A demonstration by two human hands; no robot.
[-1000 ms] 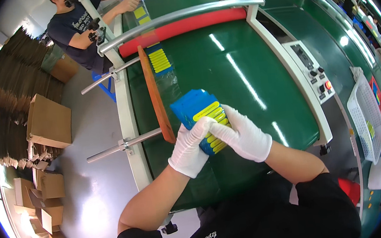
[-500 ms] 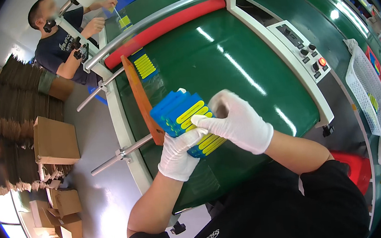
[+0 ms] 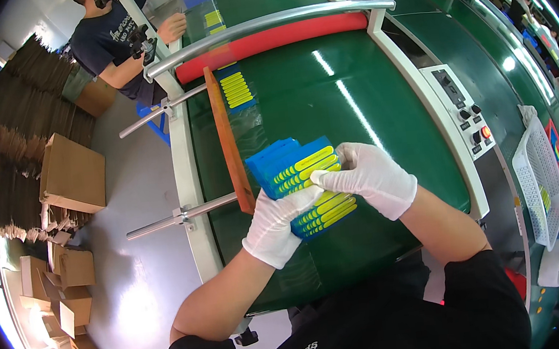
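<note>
In my two hands, over the near end of a green conveyor belt (image 3: 306, 103), is a fanned stack of flat blue pieces with yellow strips (image 3: 302, 163). My left hand (image 3: 275, 229), in a white glove, is closed around the stack from below and the left. My right hand (image 3: 377, 179), gloved too, pinches the stack's right edge between thumb and fingers. Part of the stack hides behind the left thumb. Another blue-and-yellow piece (image 3: 237, 92) lies on the belt beside an orange guide bar (image 3: 226, 136), with clear film around it.
A red roller (image 3: 273, 44) and a metal bar (image 3: 263, 21) cross the belt's far part. Beyond them at left sits a co-worker (image 3: 117, 41). A control panel (image 3: 461, 111) stands right, then a white basket (image 3: 536, 175). Cardboard boxes (image 3: 73, 172) stand left.
The whole view has shifted, with the belt's far end lower in the picture. The stack is fanned wider in my hands. The co-worker's hand has moved, and the blue-and-yellow piece shows more fully past the roller.
</note>
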